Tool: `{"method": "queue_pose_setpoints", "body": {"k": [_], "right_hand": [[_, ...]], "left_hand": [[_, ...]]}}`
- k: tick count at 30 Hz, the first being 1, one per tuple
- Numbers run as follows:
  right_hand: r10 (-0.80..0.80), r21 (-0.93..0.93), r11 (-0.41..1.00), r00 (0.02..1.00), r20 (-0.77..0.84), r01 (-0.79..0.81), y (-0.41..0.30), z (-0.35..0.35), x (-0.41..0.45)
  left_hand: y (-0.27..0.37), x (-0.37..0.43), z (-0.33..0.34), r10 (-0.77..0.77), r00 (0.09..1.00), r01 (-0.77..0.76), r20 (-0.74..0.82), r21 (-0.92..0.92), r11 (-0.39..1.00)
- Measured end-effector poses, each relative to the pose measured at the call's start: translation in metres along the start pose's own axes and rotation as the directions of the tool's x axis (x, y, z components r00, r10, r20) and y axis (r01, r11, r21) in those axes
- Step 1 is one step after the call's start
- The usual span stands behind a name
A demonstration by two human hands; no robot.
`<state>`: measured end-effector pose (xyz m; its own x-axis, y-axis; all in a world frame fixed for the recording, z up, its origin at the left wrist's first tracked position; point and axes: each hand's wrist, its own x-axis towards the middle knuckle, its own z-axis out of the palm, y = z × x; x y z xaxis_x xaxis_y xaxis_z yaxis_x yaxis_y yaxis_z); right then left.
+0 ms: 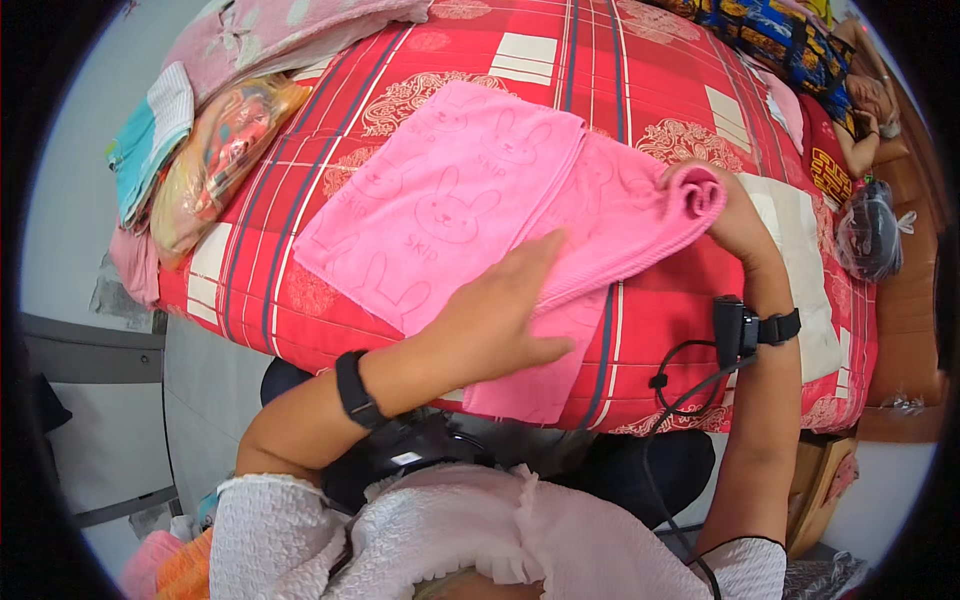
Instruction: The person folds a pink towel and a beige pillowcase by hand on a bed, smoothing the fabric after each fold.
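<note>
A pink towel with a printed rabbit pattern and lettering lies spread and partly folded on a red patterned bedspread. Its right end is rolled into a small coil, and my right hand grips that coil from the far right side. My left hand rests over the near edge of the towel, thumb and fingers apart, apparently touching the cloth. A loose flap of the same pink hangs below it toward the bed's near edge. Black straps circle both wrists, and the right one carries a small device with a cable.
A plastic bag of clothing, a teal and white cloth and a pink blanket lie at the left. Off-white fabric is at the right. A person reclines at the upper right near a dark plastic-wrapped bundle.
</note>
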<state>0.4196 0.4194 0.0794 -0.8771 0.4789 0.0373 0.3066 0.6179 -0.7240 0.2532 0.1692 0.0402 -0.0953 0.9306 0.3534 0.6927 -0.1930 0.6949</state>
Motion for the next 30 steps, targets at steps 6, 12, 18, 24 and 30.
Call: {"method": "queue_pose_setpoints", "body": {"k": [6, 12, 18, 24, 30], "right_hand": [[0.118, 0.481, 0.874, 0.991, -0.067, -0.072, 0.006, -0.007, 0.009], [0.106, 0.507, 0.855, 0.994, 0.029, -0.106, 0.013, -0.018, 0.067], [0.083, 0.371, 0.917, 0.980, 0.180, -0.146, -0.022, 0.007, 0.166], [0.253, 0.166, 0.928, 0.891, 0.377, -0.334, -0.017, 0.106, 0.223], [0.322, 0.298, 0.868, 0.907, 0.271, -0.397, -0.020, 0.115, 0.228]], "left_hand": [[0.012, -0.038, -0.026, -0.425, 0.752, 0.444, 0.504, 0.090, 0.892], [0.029, -0.033, -0.091, -0.436, 0.884, 0.468, 0.171, -0.317, 0.825], [-0.059, -0.028, -0.151, -0.576, 0.817, 0.453, 0.018, -0.637, 0.623], [-0.109, -0.077, -0.135, -0.787, 0.616, 0.657, 0.034, -0.574, 0.489], [-0.112, -0.084, -0.139, -0.757, 0.650, 0.592, 0.060, -0.664, 0.456]]}}
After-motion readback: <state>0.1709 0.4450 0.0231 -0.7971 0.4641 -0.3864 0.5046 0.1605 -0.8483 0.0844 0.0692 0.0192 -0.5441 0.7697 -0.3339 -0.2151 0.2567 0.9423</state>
